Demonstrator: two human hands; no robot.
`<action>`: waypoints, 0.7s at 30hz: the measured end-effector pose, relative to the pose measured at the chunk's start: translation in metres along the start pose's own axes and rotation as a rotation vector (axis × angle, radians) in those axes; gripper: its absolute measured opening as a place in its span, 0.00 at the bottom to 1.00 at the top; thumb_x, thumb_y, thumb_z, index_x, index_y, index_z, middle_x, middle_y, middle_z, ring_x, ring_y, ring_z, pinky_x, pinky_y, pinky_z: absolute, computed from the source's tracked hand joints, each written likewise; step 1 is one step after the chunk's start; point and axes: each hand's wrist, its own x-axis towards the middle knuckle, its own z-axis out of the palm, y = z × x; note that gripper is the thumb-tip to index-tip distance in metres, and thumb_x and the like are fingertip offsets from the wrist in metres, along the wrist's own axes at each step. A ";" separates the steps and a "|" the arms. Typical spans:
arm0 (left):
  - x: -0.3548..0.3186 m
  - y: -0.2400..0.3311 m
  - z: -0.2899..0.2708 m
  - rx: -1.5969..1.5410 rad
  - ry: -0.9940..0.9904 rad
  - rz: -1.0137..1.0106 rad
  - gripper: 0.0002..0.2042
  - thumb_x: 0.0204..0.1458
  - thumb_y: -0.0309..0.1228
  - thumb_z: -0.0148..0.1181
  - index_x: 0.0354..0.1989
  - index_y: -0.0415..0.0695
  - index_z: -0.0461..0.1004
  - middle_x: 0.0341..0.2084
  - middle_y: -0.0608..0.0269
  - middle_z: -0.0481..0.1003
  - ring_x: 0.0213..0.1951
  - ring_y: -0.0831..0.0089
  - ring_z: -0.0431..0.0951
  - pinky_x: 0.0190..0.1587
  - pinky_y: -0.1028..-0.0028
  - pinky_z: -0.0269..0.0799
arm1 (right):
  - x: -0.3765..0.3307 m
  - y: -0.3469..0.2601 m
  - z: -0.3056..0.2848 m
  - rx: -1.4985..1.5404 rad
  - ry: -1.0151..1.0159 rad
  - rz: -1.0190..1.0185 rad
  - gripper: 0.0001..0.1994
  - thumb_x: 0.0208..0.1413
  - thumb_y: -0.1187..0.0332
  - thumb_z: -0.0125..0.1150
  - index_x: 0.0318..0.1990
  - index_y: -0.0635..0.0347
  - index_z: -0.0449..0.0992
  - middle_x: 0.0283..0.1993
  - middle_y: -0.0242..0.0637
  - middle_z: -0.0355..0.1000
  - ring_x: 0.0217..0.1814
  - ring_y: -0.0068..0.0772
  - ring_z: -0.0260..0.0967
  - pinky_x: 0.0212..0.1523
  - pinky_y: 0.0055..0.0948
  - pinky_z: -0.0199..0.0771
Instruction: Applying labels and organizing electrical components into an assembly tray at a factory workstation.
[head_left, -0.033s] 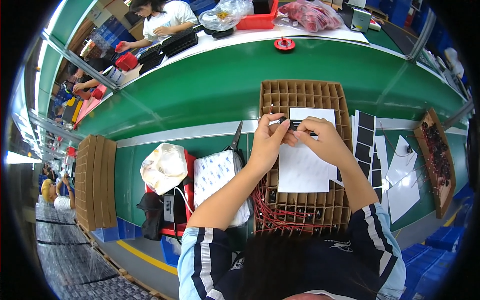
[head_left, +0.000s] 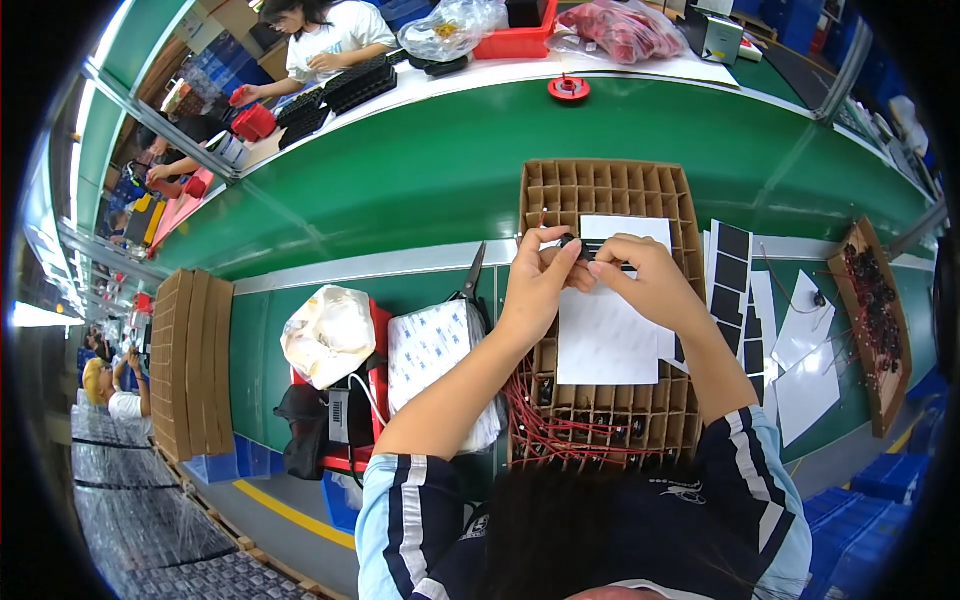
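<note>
Overhead, head view: left hand [head_left: 535, 285] and right hand [head_left: 640, 280] met above the cardboard grid tray [head_left: 605, 185], fingers of both pinched narrow on one small black part [head_left: 572, 243], kept over the white backing sheet [head_left: 610, 335] lying on the tray. Red-wired parts [head_left: 560, 425] filled the tray's near cells. Black pad sheets [head_left: 732, 270] lay just right, scissors [head_left: 472, 275] left, both within reach.

Can't really make out the small black part [head_left: 572, 243], fingers cover most of it, and the white sheet [head_left: 605, 335] hides the cardboard grid tray's [head_left: 600, 185] middle cells.
</note>
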 end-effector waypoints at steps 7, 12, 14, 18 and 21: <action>-0.001 0.002 0.003 -0.022 -0.020 -0.067 0.12 0.54 0.32 0.48 0.42 0.39 0.59 0.22 0.58 0.71 0.22 0.74 0.71 0.28 0.77 0.68 | 0.000 0.007 -0.005 0.053 0.007 0.060 0.07 0.47 0.71 0.55 0.23 0.66 0.69 0.23 0.34 0.65 0.28 0.22 0.60 0.32 0.23 0.60; -0.001 -0.001 -0.002 -0.155 -0.054 -0.132 0.12 0.54 0.35 0.47 0.42 0.40 0.60 0.22 0.58 0.71 0.21 0.75 0.71 0.27 0.78 0.66 | 0.001 0.010 -0.001 0.038 -0.023 0.018 0.07 0.45 0.71 0.56 0.22 0.65 0.70 0.23 0.34 0.65 0.27 0.23 0.60 0.31 0.24 0.59; 0.000 0.000 -0.002 -0.112 -0.033 -0.147 0.12 0.55 0.36 0.46 0.41 0.41 0.60 0.21 0.59 0.71 0.20 0.75 0.71 0.26 0.78 0.65 | 0.001 0.009 -0.001 0.044 -0.025 0.012 0.07 0.45 0.71 0.56 0.22 0.65 0.70 0.23 0.33 0.65 0.27 0.24 0.60 0.31 0.24 0.59; -0.001 0.000 0.001 -0.036 -0.008 -0.130 0.12 0.55 0.36 0.46 0.40 0.41 0.61 0.20 0.59 0.71 0.18 0.74 0.70 0.25 0.78 0.66 | 0.000 0.003 0.002 0.067 -0.007 -0.069 0.10 0.46 0.70 0.56 0.18 0.64 0.68 0.20 0.33 0.63 0.22 0.24 0.58 0.24 0.23 0.57; -0.002 -0.001 0.000 -0.017 0.009 -0.119 0.12 0.55 0.36 0.46 0.39 0.40 0.61 0.20 0.58 0.71 0.18 0.74 0.70 0.25 0.78 0.66 | 0.000 0.003 0.000 0.060 -0.048 -0.002 0.07 0.45 0.70 0.57 0.22 0.65 0.70 0.22 0.33 0.65 0.27 0.24 0.60 0.30 0.24 0.59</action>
